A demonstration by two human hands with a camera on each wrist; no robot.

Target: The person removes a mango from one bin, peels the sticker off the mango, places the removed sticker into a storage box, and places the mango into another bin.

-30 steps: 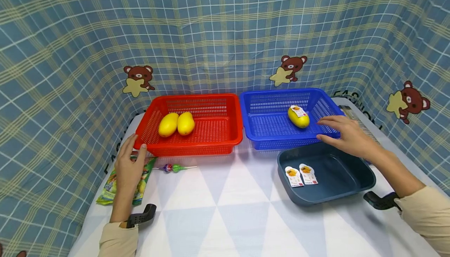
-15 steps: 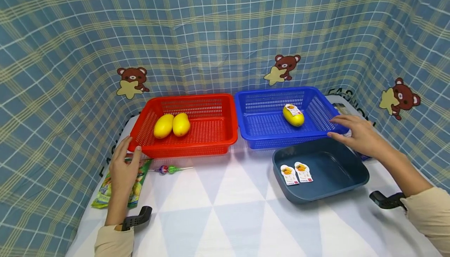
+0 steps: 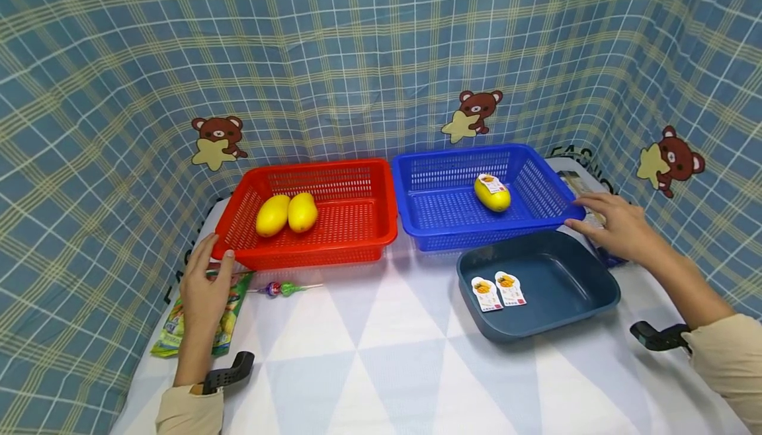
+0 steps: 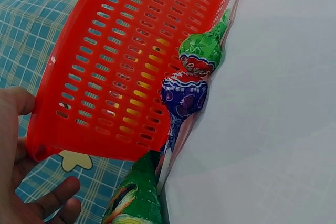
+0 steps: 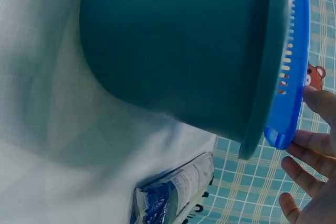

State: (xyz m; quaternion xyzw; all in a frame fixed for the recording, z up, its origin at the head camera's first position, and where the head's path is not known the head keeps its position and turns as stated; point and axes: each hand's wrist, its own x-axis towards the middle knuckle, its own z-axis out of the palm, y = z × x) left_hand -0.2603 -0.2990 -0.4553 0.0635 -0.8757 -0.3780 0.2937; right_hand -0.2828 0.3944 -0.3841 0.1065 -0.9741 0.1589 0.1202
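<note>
In the head view my left hand (image 3: 204,289) is at the near left corner of a red plastic basket (image 3: 324,254). Its thumb and fingers are spread around that corner, touching the rim. Two yellow mangoes (image 3: 273,215) lie inside. On the other side, my right hand (image 3: 619,227) touches the near right corner of a blue basket (image 3: 476,231) with loosely extended fingers. That basket holds one yellow mango (image 3: 493,196) bearing a white label. The right wrist view shows the fingertips against the blue rim (image 5: 283,124), and the left wrist view shows the red corner (image 4: 39,148) beside my thumb.
A dark teal basin (image 3: 542,316) with two mango-picture labels (image 3: 499,291) stands before the blue basket. Two lollipops (image 3: 280,288) lie before the red one. A green snack packet (image 3: 229,322) is beneath my left forearm; a blue-and-white packet (image 5: 176,190) lies at right.
My right hand has moved right, from over the blue basket's near edge to its corner. My left hand stays at the red corner. The head view has shifted slightly.
</note>
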